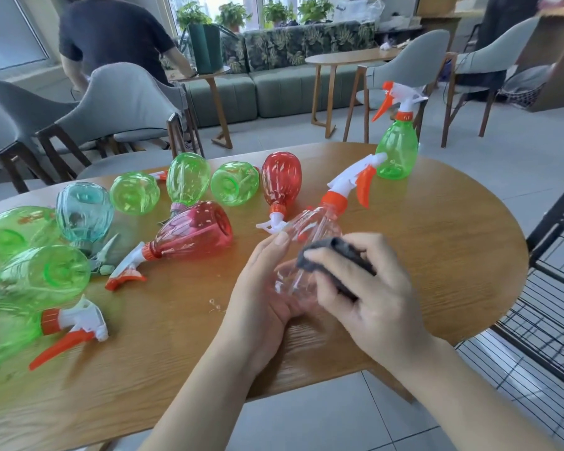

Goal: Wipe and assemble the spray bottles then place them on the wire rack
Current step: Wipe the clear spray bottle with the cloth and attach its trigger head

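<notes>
The left hand (267,288) cradles the clear bottle (310,249), nozzle toward upper right; the right hand (358,288) pinches the grey cloth (336,258) against it.

Six green spray bottles (397,151), two red bottles (194,230), one teal bottle (84,211), one clear bottle (310,242), one grey cloth (339,255)

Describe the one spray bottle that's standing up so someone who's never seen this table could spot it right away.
Start at the round wooden table and look to its far right edge, beyond the person's hands. There stands the green spray bottle with a white and orange trigger head. It is the only bottle upright; all the others lie on their sides.
</notes>
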### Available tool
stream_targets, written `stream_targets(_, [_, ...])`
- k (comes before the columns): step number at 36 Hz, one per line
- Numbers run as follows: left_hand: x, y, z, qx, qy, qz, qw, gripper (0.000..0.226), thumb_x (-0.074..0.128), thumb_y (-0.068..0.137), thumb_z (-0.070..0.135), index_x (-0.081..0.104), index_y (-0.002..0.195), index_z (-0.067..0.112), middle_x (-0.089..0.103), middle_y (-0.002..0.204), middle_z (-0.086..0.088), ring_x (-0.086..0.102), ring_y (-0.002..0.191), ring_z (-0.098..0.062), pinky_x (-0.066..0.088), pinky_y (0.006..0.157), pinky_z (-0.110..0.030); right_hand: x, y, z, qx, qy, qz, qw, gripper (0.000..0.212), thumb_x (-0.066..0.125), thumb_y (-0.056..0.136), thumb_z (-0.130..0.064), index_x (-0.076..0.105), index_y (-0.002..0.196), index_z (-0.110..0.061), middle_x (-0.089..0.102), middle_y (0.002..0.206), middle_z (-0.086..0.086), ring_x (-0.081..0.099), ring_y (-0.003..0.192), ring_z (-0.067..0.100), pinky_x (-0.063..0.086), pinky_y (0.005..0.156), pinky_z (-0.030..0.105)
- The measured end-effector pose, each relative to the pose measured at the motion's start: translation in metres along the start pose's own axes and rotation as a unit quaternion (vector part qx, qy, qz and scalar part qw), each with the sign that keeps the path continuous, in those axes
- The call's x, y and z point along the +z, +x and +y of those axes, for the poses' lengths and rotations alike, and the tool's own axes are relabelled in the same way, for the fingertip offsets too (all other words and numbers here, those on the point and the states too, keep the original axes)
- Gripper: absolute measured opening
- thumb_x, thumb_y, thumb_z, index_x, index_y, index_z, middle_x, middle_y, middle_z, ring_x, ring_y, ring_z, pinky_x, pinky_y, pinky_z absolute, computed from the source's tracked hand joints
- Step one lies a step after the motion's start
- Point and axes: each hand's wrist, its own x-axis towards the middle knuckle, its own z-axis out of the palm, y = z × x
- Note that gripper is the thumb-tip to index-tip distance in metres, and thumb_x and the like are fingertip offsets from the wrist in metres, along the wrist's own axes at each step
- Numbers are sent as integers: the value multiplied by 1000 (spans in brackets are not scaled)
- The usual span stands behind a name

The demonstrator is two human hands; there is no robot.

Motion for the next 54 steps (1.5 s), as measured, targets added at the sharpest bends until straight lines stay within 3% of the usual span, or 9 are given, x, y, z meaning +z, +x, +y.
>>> stream_targets(4, [0,0,0,-1,16,-30,999,44,63,93,39,68,132,19,70,119,-18,67,102,-33,57,74,-44,-1,9,9,99,22,11,995,26,59,104,-19,75,121,-8,61,108,13,63,96,30,52,87,34])
stream_targets(9, [2,-3,1,-29,-3,-48,998,46,65,86,40,72,128,22,73,119,-18,71,97,-33,58,69,-41,-3,12,8,156,33,20,987,30,56,105,-18,71,127,-5,60,111,12,62,101,24,51,87,29])
stream_targets(16, [1,-4,0,-6,-29,-64,997,65,91,70,47,71,128,23,71,123,-10,73,106,-27,59,87,-51,-3,5,-4,95,9,27,995,26,66,98,-8,72,123,-4,65,111,13,64,102,18,51,90,23])
stream_targets(24, [5,-5,0,-9,6,-86,996,62,75,91,36,54,145,14,64,136,-19,65,117,-35,49,99,-59,-11,20,0,173,63,33,982,23,63,100,-12,74,121,-10,61,107,7,61,101,4,43,86,11])
stream_targets(32, [6,-2,5,-15,8,-59,998,56,59,101,37,49,148,9,67,118,-16,69,97,-28,54,92,-54,0,5,-11,110,50,20,992,23,64,98,-20,77,115,-12,66,109,7,67,97,21,55,81,45])
stream_targets(37, [6,-2,2,-12,16,-57,998,55,62,98,34,50,147,11,66,119,-16,68,98,-29,50,97,-58,-3,16,-5,172,77,18,982,22,66,98,-13,76,118,-9,64,110,8,65,101,13,51,86,21])
stream_targets(42, [3,-3,3,-10,-15,-37,999,49,52,106,32,51,144,2,69,117,-16,72,99,-27,61,80,-43,-1,0,-17,103,76,10,992,20,67,94,-13,78,109,-5,65,105,11,67,99,20,55,86,32])
stream_targets(47, [4,0,4,-39,-11,-21,999,80,67,100,45,31,156,1,48,151,-32,44,143,-48,38,118,-57,4,-5,-19,31,10,2,999,18,69,91,-15,81,104,-9,68,101,10,61,95,18,54,74,46])
stream_targets(54, [-3,0,5,-67,-41,3,997,73,66,100,45,43,150,-2,55,129,-26,55,124,-39,45,112,-46,9,-5,-24,-45,-45,-29,998,17,73,88,-16,83,101,-15,70,95,8,61,85,24,47,77,37])
